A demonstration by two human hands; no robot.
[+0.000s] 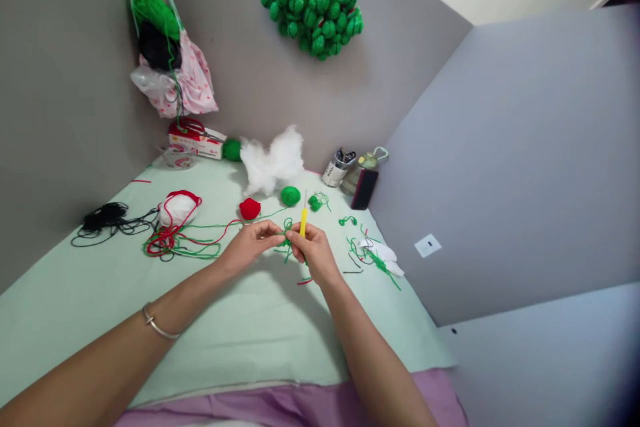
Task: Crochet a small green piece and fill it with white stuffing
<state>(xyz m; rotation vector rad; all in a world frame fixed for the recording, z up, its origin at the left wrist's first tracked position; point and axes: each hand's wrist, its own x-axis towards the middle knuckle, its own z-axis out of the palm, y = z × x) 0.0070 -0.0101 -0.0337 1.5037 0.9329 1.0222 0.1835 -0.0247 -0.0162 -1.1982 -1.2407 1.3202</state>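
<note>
Over the middle of the table my left hand (256, 240) pinches a small tangle of green yarn (287, 225) between thumb and fingers. My right hand (313, 247) meets it there, closed around a crochet hook (303, 221) with a yellow handle, its thin metal shaft pointing up and away. Loose green ends stick out around the fingertips. Whether the right fingers also grip the yarn is hard to make out. Just beyond the hands lie a green ball (290, 196) and a red ball (250, 209), with a small green piece (316, 202) to the right.
White stuffing (274, 161) lies at the back, near a box (195, 142) with scissors (197, 128) on top. Tangled yarn (170, 233) spreads on the left, yarn scraps (375, 257) on the right. A phone (365, 189) leans by a pen cup (337, 170). Green balls (315, 7) hang above.
</note>
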